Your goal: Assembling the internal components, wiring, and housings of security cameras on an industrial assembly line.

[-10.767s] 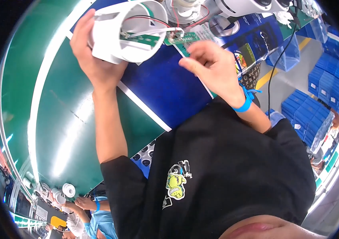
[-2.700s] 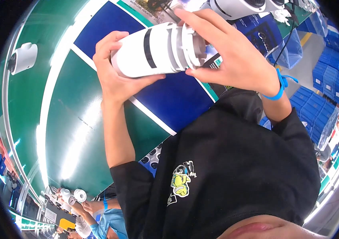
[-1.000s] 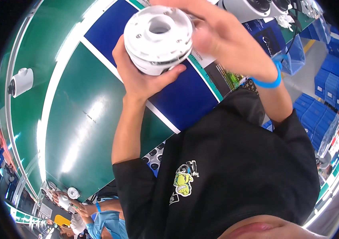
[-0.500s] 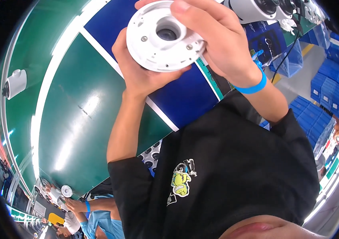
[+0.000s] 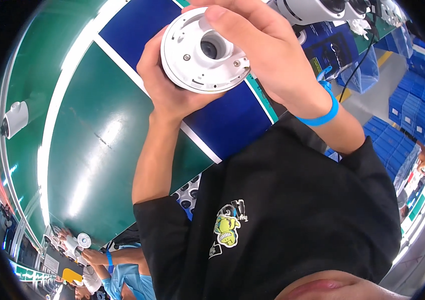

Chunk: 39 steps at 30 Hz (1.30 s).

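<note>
A white round camera housing [image 5: 192, 73] is held up over the bench, its circular base turned toward me. A hollow neck with a dark opening rises from this base, with small screws around it. My left hand [image 5: 160, 82] wraps the housing from the left and below, its fingers partly hidden behind it. From the upper right, my right hand [image 5: 277, 57] grips the rim, the thumb lying on the top of the base. A blue band [image 5: 322, 117] circles my right wrist.
Beneath my hands lies a dark blue mat [image 5: 227, 125] on the green bench [image 5: 92, 130]. White cameras [image 5: 310, 10] stand at the upper right; another camera [image 5: 16, 119] lies at the far left. A co-worker's hands [image 5: 92, 257] hold a similar part at lower left. Blue boxes [image 5: 415, 110] are stacked on the right.
The housing has tilted and turned slightly in my hands, showing more of its side. My right hand has shifted a little down across its right edge.
</note>
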Available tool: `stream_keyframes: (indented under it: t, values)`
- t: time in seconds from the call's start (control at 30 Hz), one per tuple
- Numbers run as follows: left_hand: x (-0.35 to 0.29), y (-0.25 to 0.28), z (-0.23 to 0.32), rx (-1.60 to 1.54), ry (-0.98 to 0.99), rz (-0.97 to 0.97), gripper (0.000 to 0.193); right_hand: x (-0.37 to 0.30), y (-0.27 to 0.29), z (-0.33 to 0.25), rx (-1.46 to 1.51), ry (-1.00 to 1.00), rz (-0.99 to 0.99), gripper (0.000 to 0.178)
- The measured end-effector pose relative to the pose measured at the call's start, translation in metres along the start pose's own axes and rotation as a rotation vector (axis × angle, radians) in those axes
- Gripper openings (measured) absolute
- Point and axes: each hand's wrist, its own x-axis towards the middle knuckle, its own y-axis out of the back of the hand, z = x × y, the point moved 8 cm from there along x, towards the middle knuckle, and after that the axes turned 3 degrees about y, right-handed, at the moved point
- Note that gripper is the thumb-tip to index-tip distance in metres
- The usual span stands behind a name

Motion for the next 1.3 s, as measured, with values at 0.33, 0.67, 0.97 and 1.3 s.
stream_keyframes:
  t: [0.33, 0.67, 0.97, 1.3]
  values:
    - [0.007, -0.011, 0.003, 0.092, 0.004, -0.016, 0.076, 0.005, 0.032, 0.024, -0.015, -0.088, -0.098, 0.042]
    - [0.016, -0.039, 0.017, 0.257, -0.192, -0.258, 0.105, 0.016, 0.055, 0.061, 0.612, -0.4, -0.259, 0.051]
    - [0.03, -0.051, 0.016, 0.058, 0.112, -0.53, 0.097, 0.016, 0.023, 0.084, 0.544, -0.641, -0.67, 0.078]
    - [0.035, -0.074, 0.039, 0.393, 0.185, -0.781, 0.131, 0.007, 0.035, 0.087, 0.781, -0.563, -0.486, 0.06]
